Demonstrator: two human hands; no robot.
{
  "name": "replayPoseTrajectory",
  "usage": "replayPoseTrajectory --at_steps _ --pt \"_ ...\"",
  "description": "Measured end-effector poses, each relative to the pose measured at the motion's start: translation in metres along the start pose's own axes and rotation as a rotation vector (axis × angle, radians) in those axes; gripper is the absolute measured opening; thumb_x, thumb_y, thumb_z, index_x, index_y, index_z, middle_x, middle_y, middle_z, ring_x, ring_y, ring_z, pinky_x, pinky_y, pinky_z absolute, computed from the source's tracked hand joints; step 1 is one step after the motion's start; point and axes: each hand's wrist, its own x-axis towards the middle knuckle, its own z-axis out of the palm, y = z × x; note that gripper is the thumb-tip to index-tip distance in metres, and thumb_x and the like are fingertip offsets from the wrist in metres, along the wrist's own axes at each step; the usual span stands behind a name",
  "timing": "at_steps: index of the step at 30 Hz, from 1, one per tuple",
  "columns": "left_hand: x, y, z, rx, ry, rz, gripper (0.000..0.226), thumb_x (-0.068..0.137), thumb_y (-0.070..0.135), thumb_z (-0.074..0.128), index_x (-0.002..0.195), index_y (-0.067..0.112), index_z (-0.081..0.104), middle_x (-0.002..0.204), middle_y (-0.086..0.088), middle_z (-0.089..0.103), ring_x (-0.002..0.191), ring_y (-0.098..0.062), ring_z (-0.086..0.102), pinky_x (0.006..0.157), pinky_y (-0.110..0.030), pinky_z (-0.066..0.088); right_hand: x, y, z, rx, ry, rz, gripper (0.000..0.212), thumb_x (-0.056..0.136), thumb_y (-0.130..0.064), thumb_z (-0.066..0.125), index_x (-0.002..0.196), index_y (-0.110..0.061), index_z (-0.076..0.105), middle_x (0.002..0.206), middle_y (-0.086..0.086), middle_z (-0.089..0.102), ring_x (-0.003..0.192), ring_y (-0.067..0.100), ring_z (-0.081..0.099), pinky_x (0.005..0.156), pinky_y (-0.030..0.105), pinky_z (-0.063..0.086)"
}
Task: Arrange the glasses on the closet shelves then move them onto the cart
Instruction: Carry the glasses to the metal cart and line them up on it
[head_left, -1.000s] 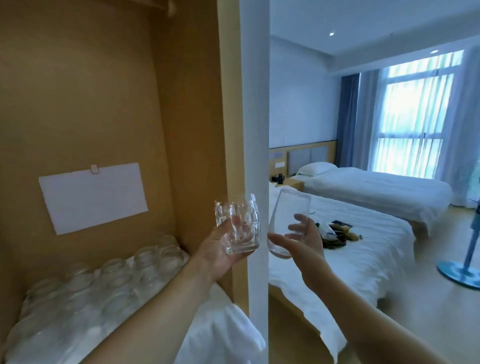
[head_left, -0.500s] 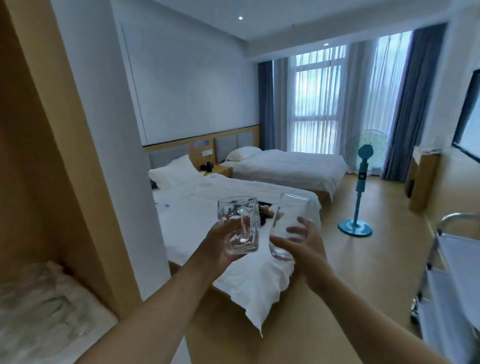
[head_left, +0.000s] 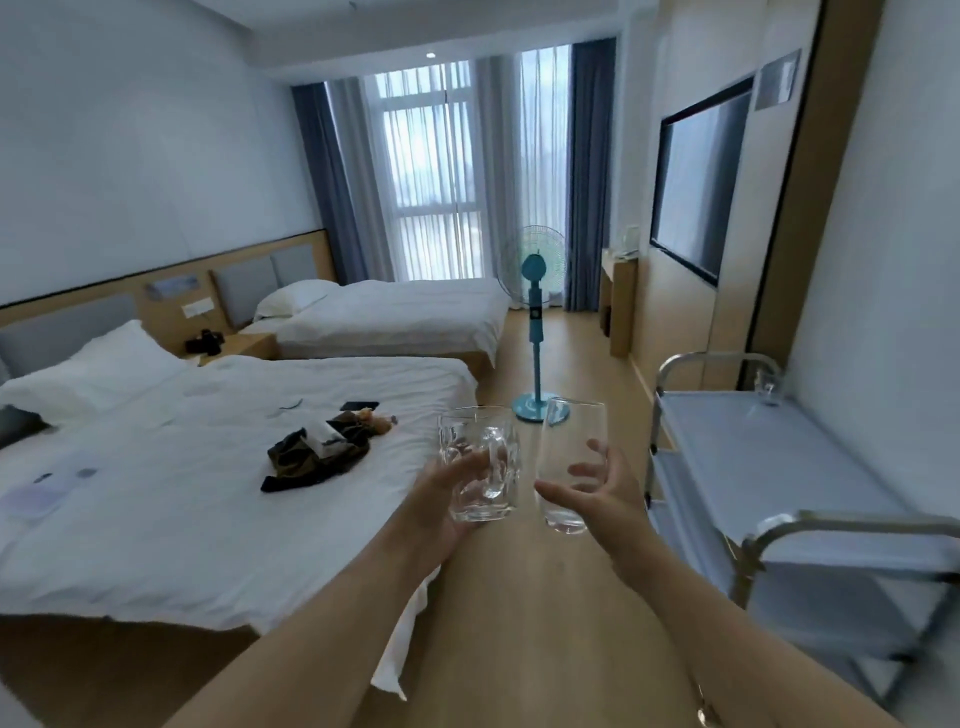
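Note:
My left hand (head_left: 441, 499) grips a clear dimpled glass mug (head_left: 480, 462) with a handle, held upright in front of me. Right beside it, my right hand (head_left: 602, 493) holds a smooth clear tumbler (head_left: 569, 452), fingers curled round its lower half. The two glasses nearly touch. The metal cart (head_left: 769, 467) with grey shelves stands to the right against the wall. One small glass (head_left: 770, 391) sits at the far corner of its top shelf. The closet is out of view.
A white bed (head_left: 208, 467) with dark clothes and small items fills the left. A second bed lies behind it. A blue standing fan (head_left: 537, 332) stands on the wooden floor ahead. A wall TV (head_left: 696, 182) hangs above the cart side.
The view has swung right, away from the closet shelf of glasses and into the room. The cart has come into full view. Both hands keep holding their glasses.

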Motion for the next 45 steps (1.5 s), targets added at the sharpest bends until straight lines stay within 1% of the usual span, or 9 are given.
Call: replayPoseTrajectory --at_steps 4,10,16,21,24,28,34,37,45 --pt "0.072 -0.006 0.002 -0.017 -0.086 -0.047 0.077 0.073 0.028 0.089 0.141 0.012 0.056 0.134 -0.021 0.063 0.126 -0.039 0.06 0.104 -0.056 0.049 0.036 0.003 -0.018 -0.025 0.121 0.022 0.114 0.044 -0.05 0.098 0.14 -0.027 0.041 0.115 0.005 0.06 0.104 0.024 0.066 0.091 0.049 0.057" --pt "0.162 0.002 0.011 -0.054 -0.21 -0.099 0.066 0.071 0.026 0.085 0.132 0.014 0.062 0.125 -0.017 0.068 0.113 -0.033 0.066 0.096 -0.052 0.053 0.094 0.002 -0.032 -0.057 0.255 0.033 0.118 0.041 -0.053 0.098 0.14 -0.024 0.042 0.117 0.009 0.061 0.103 0.027 0.066 0.091 0.054 0.057" --pt "0.234 0.001 0.012 -0.038 -0.308 -0.142 0.079 0.062 0.028 0.09 0.133 0.011 0.06 0.12 -0.015 0.071 0.103 -0.03 0.071 0.082 -0.046 0.058 0.141 0.009 -0.035 -0.055 0.354 0.059 0.09 0.064 -0.025 0.093 0.137 -0.025 0.04 0.114 0.007 0.059 0.101 0.02 0.064 0.076 0.03 0.055" --pt "0.283 -0.005 0.021 -0.054 -0.398 -0.183 0.051 0.073 0.021 0.084 0.122 0.015 0.07 0.118 -0.016 0.071 0.099 -0.028 0.072 0.08 -0.043 0.058 0.172 0.02 -0.047 -0.091 0.43 0.093 0.099 0.059 -0.035 0.095 0.141 -0.025 0.039 0.117 0.006 0.059 0.105 0.022 0.064 0.087 0.04 0.057" --pt "0.304 -0.007 0.031 -0.048 -0.435 -0.189 0.06 0.068 0.023 0.087 0.123 0.012 0.067 0.115 -0.016 0.072 0.097 -0.028 0.072 0.075 -0.041 0.059 0.19 0.027 -0.056 -0.097 0.456 0.115 0.098 0.06 -0.034 0.095 0.139 -0.027 0.039 0.119 0.006 0.057 0.107 0.023 0.063 0.086 0.04 0.057" --pt "0.341 -0.015 0.039 -0.043 -0.437 -0.216 0.064 0.073 0.022 0.082 0.131 0.008 0.06 0.116 -0.017 0.072 0.098 -0.03 0.073 0.073 -0.04 0.06 0.224 0.039 -0.07 -0.089 0.471 0.119 0.095 0.064 -0.029 0.094 0.141 -0.025 0.038 0.119 0.007 0.056 0.106 0.026 0.063 0.09 0.047 0.058" --pt "0.402 -0.022 0.054 -0.018 -0.404 -0.21 0.06 0.077 0.022 0.085 0.13 0.011 0.061 0.121 -0.018 0.071 0.101 -0.03 0.072 0.081 -0.045 0.06 0.285 0.056 -0.095 -0.071 0.467 0.108 0.091 0.067 -0.026 0.093 0.139 -0.026 0.039 0.117 0.005 0.057 0.104 0.021 0.063 0.074 0.03 0.054" --pt "0.439 -0.027 0.07 -0.01 -0.381 -0.231 0.051 0.081 0.021 0.077 0.129 0.013 0.061 0.125 -0.018 0.069 0.102 -0.03 0.072 0.087 -0.049 0.059 0.319 0.067 -0.115 -0.053 0.462 0.116 0.092 0.066 -0.026 0.094 0.141 -0.025 0.039 0.118 0.005 0.057 0.105 0.023 0.063 0.079 0.034 0.056" --pt "0.528 -0.041 0.117 0.02 -0.37 -0.272 0.056 0.08 0.023 0.082 0.131 0.012 0.061 0.118 -0.015 0.072 0.096 -0.028 0.072 0.078 -0.043 0.059 0.4 0.085 -0.175 -0.031 0.452 0.132 0.095 0.065 -0.03 0.094 0.142 -0.026 0.039 0.119 0.003 0.058 0.107 0.021 0.062 0.084 0.036 0.056"
